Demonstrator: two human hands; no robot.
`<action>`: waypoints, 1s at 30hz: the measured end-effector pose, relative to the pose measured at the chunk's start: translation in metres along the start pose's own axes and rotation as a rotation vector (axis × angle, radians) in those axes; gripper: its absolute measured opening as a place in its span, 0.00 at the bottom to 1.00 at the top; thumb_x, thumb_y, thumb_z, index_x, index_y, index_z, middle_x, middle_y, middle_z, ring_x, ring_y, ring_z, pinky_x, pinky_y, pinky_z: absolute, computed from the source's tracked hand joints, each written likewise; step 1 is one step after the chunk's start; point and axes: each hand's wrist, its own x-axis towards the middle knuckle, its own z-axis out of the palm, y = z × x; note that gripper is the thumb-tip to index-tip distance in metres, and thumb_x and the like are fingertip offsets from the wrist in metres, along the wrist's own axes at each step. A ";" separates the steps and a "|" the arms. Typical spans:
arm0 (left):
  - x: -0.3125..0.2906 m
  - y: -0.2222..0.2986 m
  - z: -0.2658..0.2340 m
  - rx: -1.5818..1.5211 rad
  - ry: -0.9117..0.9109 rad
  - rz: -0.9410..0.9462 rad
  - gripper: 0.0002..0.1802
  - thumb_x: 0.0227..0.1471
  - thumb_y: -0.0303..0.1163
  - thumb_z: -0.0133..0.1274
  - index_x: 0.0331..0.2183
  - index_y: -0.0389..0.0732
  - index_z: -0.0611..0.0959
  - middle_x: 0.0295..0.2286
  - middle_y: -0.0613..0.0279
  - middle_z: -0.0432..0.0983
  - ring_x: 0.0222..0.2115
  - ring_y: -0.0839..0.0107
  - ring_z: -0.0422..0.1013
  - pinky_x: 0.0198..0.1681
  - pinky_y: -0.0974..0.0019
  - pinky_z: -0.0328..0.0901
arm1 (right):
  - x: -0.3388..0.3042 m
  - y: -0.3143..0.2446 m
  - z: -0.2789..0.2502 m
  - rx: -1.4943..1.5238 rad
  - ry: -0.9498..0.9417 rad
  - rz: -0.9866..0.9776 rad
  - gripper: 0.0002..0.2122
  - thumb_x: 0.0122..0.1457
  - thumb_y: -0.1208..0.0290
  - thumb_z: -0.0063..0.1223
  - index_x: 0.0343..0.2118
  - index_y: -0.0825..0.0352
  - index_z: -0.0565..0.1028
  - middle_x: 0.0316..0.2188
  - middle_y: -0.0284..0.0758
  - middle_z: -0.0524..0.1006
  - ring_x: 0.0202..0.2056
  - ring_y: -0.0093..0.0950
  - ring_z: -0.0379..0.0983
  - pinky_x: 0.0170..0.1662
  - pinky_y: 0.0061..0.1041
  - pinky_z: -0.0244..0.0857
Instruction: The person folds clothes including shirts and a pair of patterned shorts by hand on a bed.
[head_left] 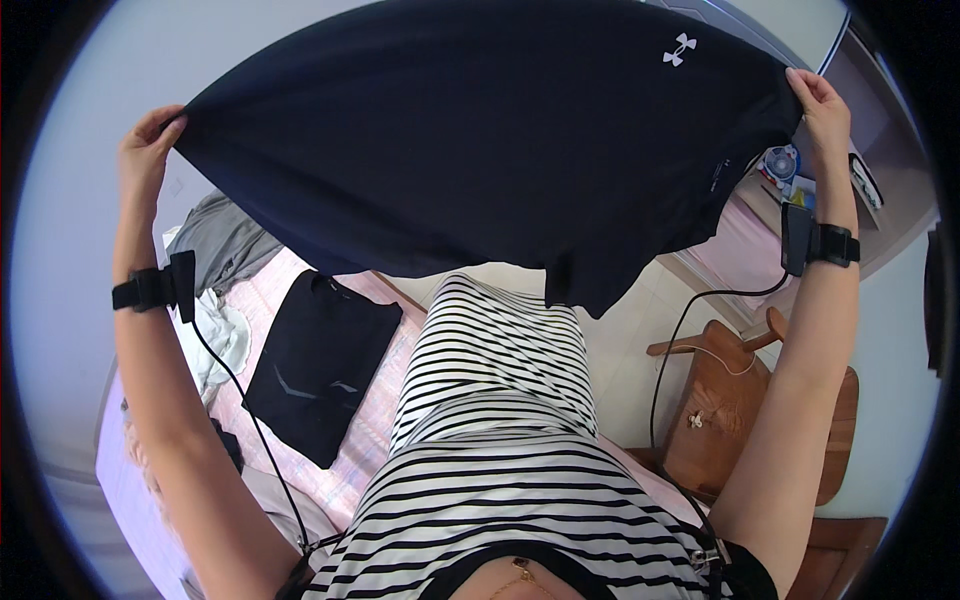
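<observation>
A black T-shirt (480,140) hangs stretched out between my raised hands, with a small white emblem near its upper right. At the far left my left hand (152,142) pinches one corner of the fabric between thumb and fingers. On the other side my right hand (820,112) grips the opposite edge, also in a pinch. A sleeve (600,275) droops from the lower edge of the shirt, above my striped clothing. Below it, to the left, a second black shirt (318,355) lies folded flat on the bed, apart from both hands.
The bed has a pink patterned sheet (262,300). Grey cloth (222,240) and white cloth (222,340) lie bunched at its left. To the right stands a wooden chair (720,400), near a shelf with a small fan (779,162). Cables run from both wrist straps.
</observation>
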 end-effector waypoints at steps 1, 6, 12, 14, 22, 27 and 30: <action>0.000 0.001 0.002 0.035 0.067 -0.021 0.11 0.49 0.27 0.56 0.37 0.36 0.81 0.36 0.65 0.77 0.39 0.79 0.69 0.45 0.75 0.62 | -0.002 -0.003 -0.002 -0.007 0.004 0.004 0.12 0.53 0.65 0.59 0.34 0.69 0.78 0.29 0.28 0.77 0.32 0.15 0.69 0.37 0.12 0.61; -0.056 0.039 0.026 -0.214 0.321 0.268 0.13 0.54 0.34 0.52 0.38 0.35 0.78 0.39 0.63 0.73 0.39 0.78 0.67 0.43 0.72 0.62 | -0.044 -0.012 -0.001 0.226 0.383 -0.059 0.14 0.55 0.68 0.56 0.38 0.75 0.75 0.33 0.35 0.76 0.34 0.20 0.70 0.39 0.16 0.63; -0.199 0.049 -0.019 -0.732 0.639 0.294 0.14 0.57 0.38 0.44 0.37 0.38 0.74 0.31 0.61 0.72 0.32 0.68 0.69 0.34 0.67 0.65 | -0.153 -0.055 -0.016 0.488 1.059 -0.287 0.11 0.58 0.70 0.48 0.38 0.73 0.71 0.34 0.39 0.75 0.31 0.29 0.73 0.34 0.26 0.70; -0.228 -0.011 -0.066 -1.029 0.039 0.677 0.13 0.58 0.40 0.41 0.34 0.42 0.75 0.28 0.60 0.71 0.25 0.67 0.67 0.27 0.65 0.64 | -0.166 -0.074 -0.005 0.506 1.130 -0.404 0.09 0.58 0.71 0.48 0.38 0.72 0.70 0.33 0.39 0.75 0.31 0.27 0.72 0.35 0.25 0.69; -0.137 0.186 0.147 -0.934 0.149 0.638 0.15 0.53 0.40 0.49 0.35 0.37 0.76 0.31 0.54 0.70 0.30 0.66 0.69 0.35 0.64 0.65 | -0.195 -0.174 0.157 1.247 0.011 -0.155 0.06 0.58 0.76 0.49 0.36 0.68 0.67 0.30 0.36 0.72 0.29 0.22 0.68 0.35 0.21 0.64; -0.138 0.266 0.196 -1.076 0.042 0.500 0.12 0.50 0.36 0.56 0.33 0.38 0.77 0.48 0.54 0.62 0.46 0.69 0.64 0.54 0.63 0.53 | -0.220 -0.237 0.212 1.332 -0.095 0.158 0.06 0.64 0.71 0.40 0.34 0.69 0.65 0.33 0.33 0.71 0.34 0.15 0.63 0.40 0.14 0.59; -0.140 0.270 0.191 -1.037 0.085 0.456 0.08 0.49 0.30 0.55 0.33 0.38 0.76 0.45 0.54 0.66 0.41 0.70 0.68 0.52 0.65 0.56 | -0.208 -0.221 0.216 1.129 -0.091 0.179 0.06 0.62 0.71 0.44 0.32 0.69 0.66 0.27 0.28 0.67 0.29 0.14 0.59 0.34 0.13 0.57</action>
